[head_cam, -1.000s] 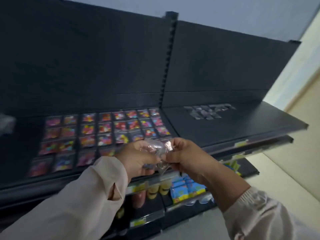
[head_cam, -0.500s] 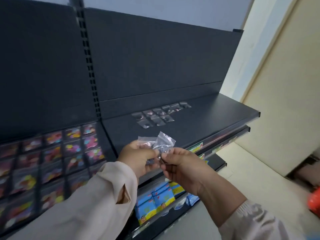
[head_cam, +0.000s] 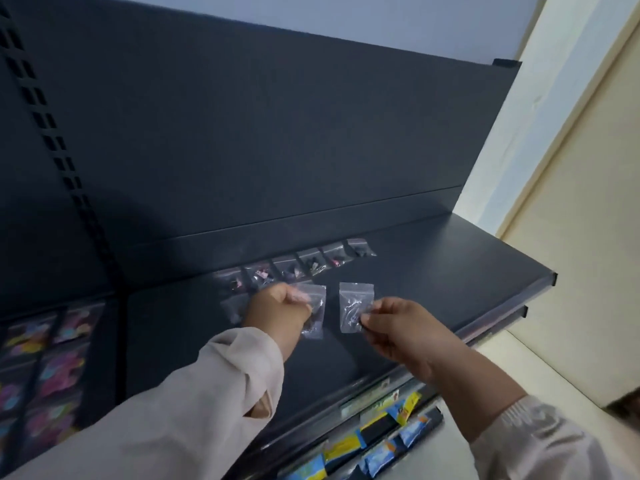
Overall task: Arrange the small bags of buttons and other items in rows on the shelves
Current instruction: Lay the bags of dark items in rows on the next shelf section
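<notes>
My left hand (head_cam: 277, 313) grips a small clear zip bag (head_cam: 315, 311) with dark bits inside, held just over the black shelf (head_cam: 433, 289). My right hand (head_cam: 388, 323) pinches the lower corner of a second clear bag (head_cam: 353, 306), a short gap to the right of the first. Behind both hands a row of several small clear bags (head_cam: 311, 265) lies along the back of the shelf. A further bag (head_cam: 233, 306) lies left of my left hand, partly hidden by it.
The shelf on the left carries rows of bags with coloured buttons (head_cam: 45, 368). Lower shelves hold blue and yellow packets (head_cam: 377, 441). A slotted upright (head_cam: 59, 161) divides the two bays. A cream wall (head_cam: 571, 237) stands right of the shelf's end.
The two bags, held together in front of me before, are now apart, one per hand, and reached forward over the right shelf. The view has swung right and closer to it.
</notes>
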### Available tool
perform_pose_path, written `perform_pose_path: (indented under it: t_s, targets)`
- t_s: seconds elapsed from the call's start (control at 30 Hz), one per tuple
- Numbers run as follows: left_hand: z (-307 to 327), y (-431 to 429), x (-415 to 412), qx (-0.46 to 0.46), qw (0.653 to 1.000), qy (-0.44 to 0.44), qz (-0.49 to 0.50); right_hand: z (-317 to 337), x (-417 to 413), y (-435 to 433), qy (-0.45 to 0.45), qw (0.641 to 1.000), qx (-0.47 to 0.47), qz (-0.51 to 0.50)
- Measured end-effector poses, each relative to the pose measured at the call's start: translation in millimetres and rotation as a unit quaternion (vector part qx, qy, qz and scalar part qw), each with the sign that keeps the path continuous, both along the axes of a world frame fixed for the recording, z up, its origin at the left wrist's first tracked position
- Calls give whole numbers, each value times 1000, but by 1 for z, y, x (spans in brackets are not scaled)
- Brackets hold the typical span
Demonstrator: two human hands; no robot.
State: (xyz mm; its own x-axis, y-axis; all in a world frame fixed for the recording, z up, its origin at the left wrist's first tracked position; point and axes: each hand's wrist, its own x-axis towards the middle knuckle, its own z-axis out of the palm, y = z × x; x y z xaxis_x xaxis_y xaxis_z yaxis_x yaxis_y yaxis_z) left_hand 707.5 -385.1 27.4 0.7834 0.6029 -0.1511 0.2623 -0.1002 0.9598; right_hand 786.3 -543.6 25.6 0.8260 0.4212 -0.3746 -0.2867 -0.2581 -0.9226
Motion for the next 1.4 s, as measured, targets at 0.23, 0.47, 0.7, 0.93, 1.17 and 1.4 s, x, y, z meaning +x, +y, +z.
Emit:
perform_pose_path:
  t_s: [0.23,0.47,0.7,0.93,1.17,1.4]
  targets:
    - [-29,-36,80,133,985,85,69,-29,115,-7,-78,988,-108,82]
    - [-37,-55,131,188,963,158,108,-42,175,-3,-140,964,-161,161]
    - [-59,-75,115,403,889,215,42,-51,180,-28,-466,814,-217,270]
    - [-65,-87,108,457,829,288,-146,-83,187,-38,-542,663,-241,456]
    - [-73,-81,120,496,810,295,-107,-86,186,-22,-562,655,-231,449]
    - [-87,-72,127,539,799,256,-75,-86,183,-10,-555,661,-262,432]
